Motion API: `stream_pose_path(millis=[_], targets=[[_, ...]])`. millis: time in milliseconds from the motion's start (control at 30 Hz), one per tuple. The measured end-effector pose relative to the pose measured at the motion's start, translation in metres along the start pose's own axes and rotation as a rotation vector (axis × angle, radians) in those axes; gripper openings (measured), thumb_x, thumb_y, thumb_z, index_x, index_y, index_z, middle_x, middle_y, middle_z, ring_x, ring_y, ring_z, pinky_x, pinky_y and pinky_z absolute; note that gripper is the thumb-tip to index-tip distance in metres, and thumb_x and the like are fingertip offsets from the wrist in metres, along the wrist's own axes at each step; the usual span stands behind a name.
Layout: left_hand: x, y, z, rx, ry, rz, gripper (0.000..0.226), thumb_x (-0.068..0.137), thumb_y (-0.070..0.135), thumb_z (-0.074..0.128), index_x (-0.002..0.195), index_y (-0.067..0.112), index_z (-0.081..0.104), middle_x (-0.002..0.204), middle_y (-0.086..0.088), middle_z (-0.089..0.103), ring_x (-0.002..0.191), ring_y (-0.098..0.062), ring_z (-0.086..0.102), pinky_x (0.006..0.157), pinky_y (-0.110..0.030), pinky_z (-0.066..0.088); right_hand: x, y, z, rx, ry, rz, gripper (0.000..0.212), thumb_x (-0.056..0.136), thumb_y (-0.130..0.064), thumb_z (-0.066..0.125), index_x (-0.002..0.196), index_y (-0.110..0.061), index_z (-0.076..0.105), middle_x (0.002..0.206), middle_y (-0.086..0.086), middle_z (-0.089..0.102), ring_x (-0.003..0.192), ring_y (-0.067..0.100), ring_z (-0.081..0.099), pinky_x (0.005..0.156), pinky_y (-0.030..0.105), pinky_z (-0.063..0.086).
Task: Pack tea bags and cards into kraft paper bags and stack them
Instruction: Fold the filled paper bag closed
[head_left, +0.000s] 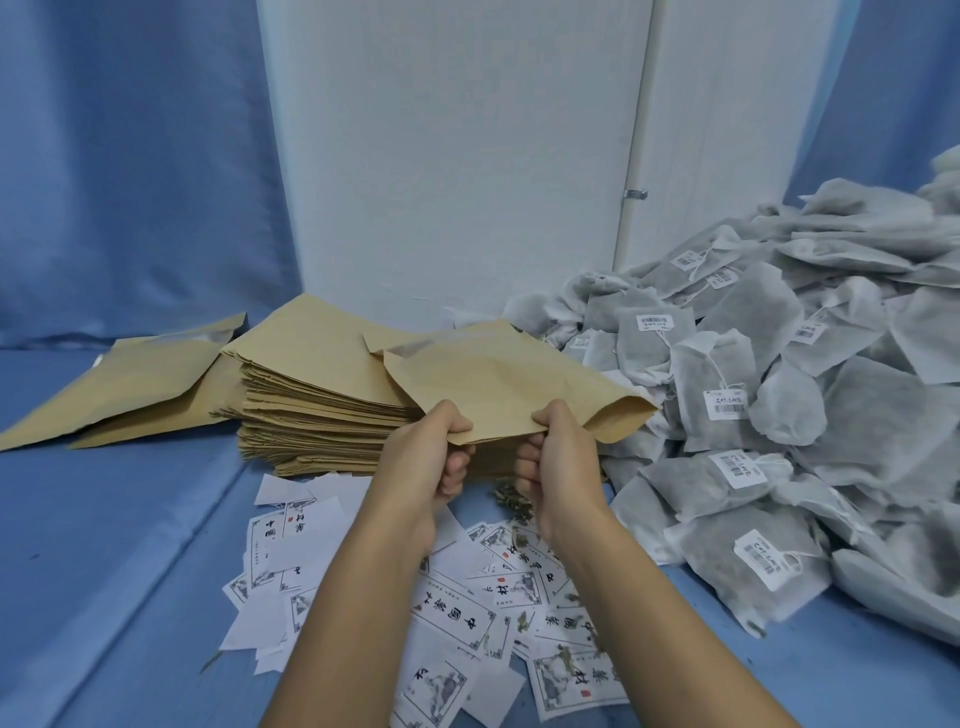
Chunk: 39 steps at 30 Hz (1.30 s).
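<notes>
Matt kraft paper bag (498, 384); fibrous nonwoven tea bags (810, 374) (paper tags).

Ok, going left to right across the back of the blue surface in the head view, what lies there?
Loose flat kraft paper bags → tall stack of kraft bags → single raised kraft bag → heap of grey fabric tea bags.

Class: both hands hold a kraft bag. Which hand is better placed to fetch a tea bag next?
Probably the right. The right hand grips the kraft bag nearest the tea bag heap on that side; the left hand would have to cross over, so it should hold the bag.
</notes>
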<state>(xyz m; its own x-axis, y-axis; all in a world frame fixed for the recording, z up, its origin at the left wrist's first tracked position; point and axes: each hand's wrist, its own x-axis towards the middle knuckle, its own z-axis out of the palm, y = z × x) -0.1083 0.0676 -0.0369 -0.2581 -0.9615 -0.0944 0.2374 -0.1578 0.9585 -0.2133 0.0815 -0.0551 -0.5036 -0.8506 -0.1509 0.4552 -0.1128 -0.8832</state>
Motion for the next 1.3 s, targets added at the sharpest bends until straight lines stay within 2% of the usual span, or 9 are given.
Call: stream_pose_path(millis=[267, 467, 567, 700, 900, 1067, 1167, 1233, 1300], targets=[[0.000, 0.002, -0.001, -0.023, 0.055, 0.017, 0.029, 0.084, 0.009, 0.049, 0.058, 0.013, 0.038, 0.037, 0.004, 0.029, 0.034, -0.009, 0.020, 0.037, -0.019, 0.017, 0.001, -0.003, -0.002, 0.050, 0.047, -0.005, 0.027, 0.087, -0.016, 0.040, 0.063, -0.017, 0.030, 0.037, -0.011, 0.024, 0.029, 0.006, 0.017, 0.030, 0.016, 0.014], [0.000, -0.004, 0.007, -0.024, 0.306, 0.124, 0.025, 0.083, 0.015, 0.053, 0.059, 0.013, 0.044, 0.045, 0.002, 0.041, 0.040, -0.013, 0.032, 0.042, -0.023, 0.026, -0.008, 0.007, 0.013, -0.107, -0.100, -0.030, 0.031, 0.090, -0.016, 0.040, 0.058, -0.014, 0.037, 0.038, -0.008, 0.033, 0.030, 0.007, 0.023, 0.032, 0.017, 0.020], [0.001, -0.006, 0.006, -0.009, 0.232, 0.061, 0.027, 0.083, 0.013, 0.057, 0.057, 0.009, 0.053, 0.039, 0.003, 0.047, 0.031, -0.008, 0.036, 0.037, -0.017, 0.030, -0.014, 0.008, 0.017, -0.134, -0.144, 0.016, 0.037, 0.090, -0.023, 0.043, 0.055, -0.015, 0.040, 0.043, -0.003, 0.039, 0.029, 0.008, 0.025, 0.032, 0.016, 0.020], [0.004, -0.004, 0.005, -0.043, 0.248, 0.035, 0.024, 0.082, 0.012, 0.058, 0.059, 0.010, 0.051, 0.038, 0.003, 0.045, 0.032, -0.008, 0.032, 0.038, -0.020, 0.028, -0.010, 0.007, 0.011, 0.134, -0.097, 0.057, 0.033, 0.088, -0.015, 0.042, 0.058, -0.017, 0.032, 0.039, -0.007, 0.024, 0.031, 0.007, 0.015, 0.033, 0.019, 0.010], [0.001, -0.005, 0.010, -0.075, 0.140, -0.021, 0.025, 0.084, 0.013, 0.055, 0.059, 0.010, 0.051, 0.040, 0.003, 0.043, 0.033, -0.008, 0.032, 0.032, -0.016, 0.023, -0.010, 0.004, 0.008, 0.052, -0.187, 0.094, 0.033, 0.086, -0.020, 0.042, 0.055, -0.014, 0.037, 0.040, -0.004, 0.033, 0.031, 0.007, 0.019, 0.033, 0.018, 0.014], [0.002, -0.006, 0.008, -0.061, 0.173, 0.003, 0.023, 0.083, 0.013, 0.056, 0.060, 0.011, 0.050, 0.040, 0.003, 0.044, 0.035, -0.009, 0.030, 0.033, -0.016, 0.022, -0.006, 0.004, 0.005, 0.150, -0.124, 0.061, 0.031, 0.085, -0.013, 0.042, 0.056, -0.017, 0.031, 0.039, -0.007, 0.023, 0.030, 0.007, 0.015, 0.033, 0.019, 0.010], [-0.001, -0.009, 0.012, -0.021, 0.090, -0.004, 0.029, 0.083, 0.014, 0.057, 0.055, 0.009, 0.053, 0.039, 0.003, 0.041, 0.033, -0.008, 0.031, 0.033, -0.014, 0.021, -0.008, 0.007, 0.007, 0.039, -0.188, 0.092, 0.036, 0.084, -0.015, 0.045, 0.048, -0.016, 0.037, 0.039, -0.004, 0.032, 0.031, 0.007, 0.018, 0.034, 0.019, 0.012], [0.001, -0.008, 0.011, -0.017, 0.110, 0.007, 0.030, 0.083, 0.011, 0.056, 0.053, 0.009, 0.052, 0.039, 0.003, 0.039, 0.033, -0.008, 0.029, 0.033, -0.015, 0.022, -0.009, 0.008, 0.008, 0.052, -0.216, 0.130, 0.039, 0.084, -0.020, 0.045, 0.046, -0.016, 0.040, 0.040, -0.003, 0.036, 0.031, 0.007, 0.019, 0.032, 0.017, 0.013], [0.003, -0.007, 0.008, -0.023, 0.166, 0.020, 0.028, 0.082, 0.010, 0.057, 0.055, 0.011, 0.047, 0.038, 0.004, 0.038, 0.034, -0.009, 0.028, 0.034, -0.016, 0.021, -0.008, 0.009, 0.008, 0.153, -0.166, 0.147, 0.034, 0.083, -0.018, 0.044, 0.051, -0.017, 0.035, 0.039, -0.006, 0.027, 0.030, 0.007, 0.015, 0.031, 0.016, 0.010]])
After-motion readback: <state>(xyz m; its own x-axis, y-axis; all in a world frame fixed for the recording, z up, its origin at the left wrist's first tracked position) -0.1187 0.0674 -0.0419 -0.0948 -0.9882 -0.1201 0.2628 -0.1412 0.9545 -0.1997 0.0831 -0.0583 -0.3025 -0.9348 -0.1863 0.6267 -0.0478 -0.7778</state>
